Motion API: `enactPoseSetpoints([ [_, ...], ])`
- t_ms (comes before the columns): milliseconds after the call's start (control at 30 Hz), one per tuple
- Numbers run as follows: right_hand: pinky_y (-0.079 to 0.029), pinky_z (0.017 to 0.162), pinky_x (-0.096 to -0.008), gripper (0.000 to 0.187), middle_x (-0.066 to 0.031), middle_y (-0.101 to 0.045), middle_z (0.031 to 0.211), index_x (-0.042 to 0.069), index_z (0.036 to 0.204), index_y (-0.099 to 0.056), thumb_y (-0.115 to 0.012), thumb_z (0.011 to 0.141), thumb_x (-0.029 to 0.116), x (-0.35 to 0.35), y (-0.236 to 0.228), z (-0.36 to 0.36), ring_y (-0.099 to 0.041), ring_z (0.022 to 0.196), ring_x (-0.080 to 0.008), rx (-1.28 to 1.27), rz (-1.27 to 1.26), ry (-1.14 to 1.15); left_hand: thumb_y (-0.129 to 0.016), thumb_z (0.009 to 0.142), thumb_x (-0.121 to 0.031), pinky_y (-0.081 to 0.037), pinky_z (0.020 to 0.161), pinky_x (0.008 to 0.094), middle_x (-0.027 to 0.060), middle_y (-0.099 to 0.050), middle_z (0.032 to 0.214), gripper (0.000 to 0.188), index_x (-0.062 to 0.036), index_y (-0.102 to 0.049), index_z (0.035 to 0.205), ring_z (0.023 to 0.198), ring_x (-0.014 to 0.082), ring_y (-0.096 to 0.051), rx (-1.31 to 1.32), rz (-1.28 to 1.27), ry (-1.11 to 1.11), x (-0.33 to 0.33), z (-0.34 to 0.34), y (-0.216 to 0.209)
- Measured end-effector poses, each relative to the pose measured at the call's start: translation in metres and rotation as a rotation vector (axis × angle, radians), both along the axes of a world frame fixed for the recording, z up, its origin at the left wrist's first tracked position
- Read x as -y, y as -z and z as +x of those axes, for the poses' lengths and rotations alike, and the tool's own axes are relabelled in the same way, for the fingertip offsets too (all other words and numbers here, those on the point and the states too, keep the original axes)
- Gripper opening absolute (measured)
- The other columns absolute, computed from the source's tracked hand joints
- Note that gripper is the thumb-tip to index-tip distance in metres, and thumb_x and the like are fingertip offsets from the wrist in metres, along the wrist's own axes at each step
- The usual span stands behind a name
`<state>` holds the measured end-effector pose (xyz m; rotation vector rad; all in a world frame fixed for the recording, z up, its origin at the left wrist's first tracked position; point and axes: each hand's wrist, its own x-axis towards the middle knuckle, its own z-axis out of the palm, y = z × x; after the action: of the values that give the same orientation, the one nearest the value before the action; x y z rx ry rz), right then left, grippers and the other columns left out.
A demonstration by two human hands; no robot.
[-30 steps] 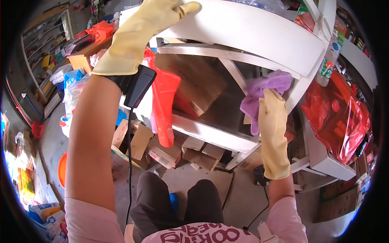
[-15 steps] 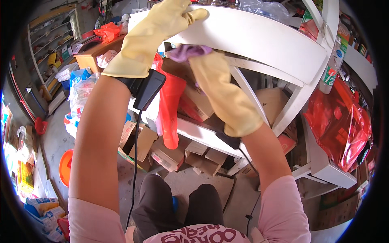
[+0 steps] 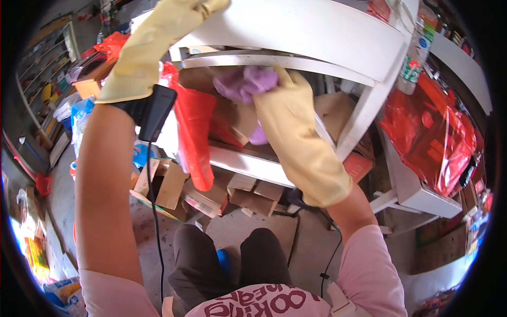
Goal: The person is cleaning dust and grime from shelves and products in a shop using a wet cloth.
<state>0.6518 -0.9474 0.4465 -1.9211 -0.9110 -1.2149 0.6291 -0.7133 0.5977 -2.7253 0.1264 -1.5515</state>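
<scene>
Left glove: In the head view your left hand, in a long pale-yellow rubber glove, lies against the left end of a broad white panel; its thumb points right, and the other fingers run out at the upper edge, so you cannot tell whether they are spread or pressed together.
Left wrist: A black box-shaped device is strapped below the cuff, with a thin black cable running down from it.
Right glove: Your right hand, in a matching yellow rubber glove, reaches up beneath the panel, its fingers bunched into a crumpled purple cloth; the fingertips are hidden.
Purple cloth: It sits at the left side of your right hand, just below a narrow white crossbar; a loose purple end shows lower down, beside the glove.
Under the panel: A bright red plastic bag hangs left of the cloth, and a brown cardboard box stands behind your right glove.
Floor: Open brown cardboard boxes lie below the white lower rail.
Right side: A clear plastic bottle stands near a shiny red plastic wrapping.
</scene>
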Motion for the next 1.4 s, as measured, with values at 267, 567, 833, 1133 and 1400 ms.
enactPoseSetpoints([
  [267,-0.054,0.078,-0.0502,0.019,-0.0181,-0.071,0.094,0.008,0.105,-0.068,-0.065,0.094,0.022,0.172,0.033,-0.031,-0.068,0.088,-0.0419,-0.52,-0.86,0.028,-0.062,0.101,-0.049,-0.049,0.09,0.045,0.0262,-0.068,0.11,0.051,-0.0023,-0.065,0.121,0.1,0.0437,-0.063,-0.012,-0.006,0.03,-0.012,-0.002,0.002],
  [567,-0.054,0.077,-0.0395,0.035,-0.0221,-0.073,0.096,0.002,0.119,-0.064,-0.069,0.095,0.028,0.121,0.003,-0.012,-0.068,0.08,-0.0386,-0.489,0.046,-0.046,-0.064,0.1,-0.049,-0.049,0.081,0.0462,0.0249,-0.065,0.097,0.049,-0.0015,-0.065,0.11,0.085,0.0418,-0.06,0.0,-0.046,0.043,0.0,-0.006,0.004],
  [833,-0.055,0.07,-0.043,0.051,-0.0141,-0.074,0.108,0.001,0.121,-0.065,-0.08,0.076,0.022,0.073,0.037,0.039,-0.068,0.078,-0.0356,0.099,-0.449,0.344,-0.072,0.093,-0.043,-0.053,0.072,0.0478,0.023,-0.07,0.084,0.045,0.002,-0.07,0.088,0.081,0.0412,-0.069,0.008,-0.042,0.162,0.018,-0.028,-0.005],
  [1133,-0.056,0.068,-0.039,0.052,-0.0037,-0.069,0.129,0.009,0.125,-0.069,-0.067,0.073,0.015,0.012,-0.018,0.03,-0.07,0.079,-0.0217,0.593,-0.399,0.37,-0.072,0.093,-0.042,-0.054,0.073,0.0463,0.0228,-0.07,0.083,0.044,0.0018,-0.071,0.089,0.081,0.0394,-0.069,0.033,-0.019,0.166,0.014,-0.029,-0.001],
  [1400,-0.056,0.08,-0.0445,0.026,-0.01,-0.074,0.101,0.006,0.116,-0.067,-0.061,0.093,0.016,-0.124,-0.035,0.027,-0.072,0.093,-0.0293,0.268,-0.617,0.199,-0.07,0.094,-0.042,-0.054,0.075,0.0474,0.0232,-0.072,0.086,0.043,0.0014,-0.072,0.092,0.084,0.0395,-0.07,-0.006,-0.092,0.185,0.016,-0.034,-0.002],
])
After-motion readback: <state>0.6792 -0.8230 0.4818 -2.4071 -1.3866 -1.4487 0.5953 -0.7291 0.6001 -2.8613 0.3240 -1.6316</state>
